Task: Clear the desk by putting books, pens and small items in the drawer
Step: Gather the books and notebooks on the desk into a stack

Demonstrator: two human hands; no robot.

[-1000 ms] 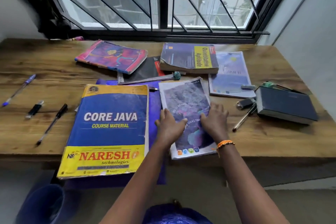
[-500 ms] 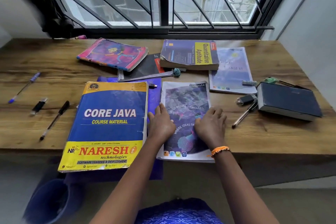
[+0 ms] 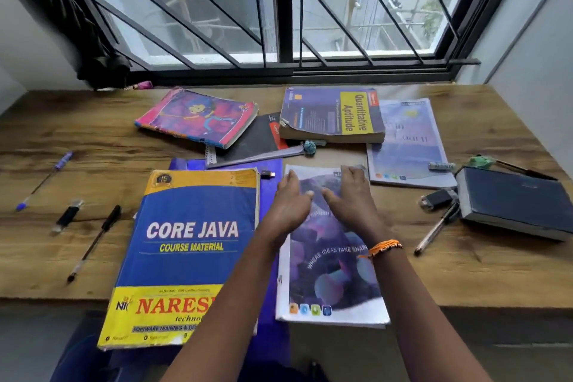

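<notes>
Wooden desk (image 3: 465, 273): thin purple softcover notebook (image 3: 333, 273) overhangs, floppy (light); left hand (image 3: 286, 208), right hand (image 3: 352, 198) flat, fingers straight; grip overhanging edge.

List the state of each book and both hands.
Core Java book: closed, overhanging desk edge.
Purple notebook: closed, under both hands.
Quantitative Aptitude book: closed, flat.
Dark diary: closed.
Left hand: open, on notebook.
Right hand: open, on notebook.

Head view, close, facing forward-down over desk (image 3: 77, 133).
</notes>
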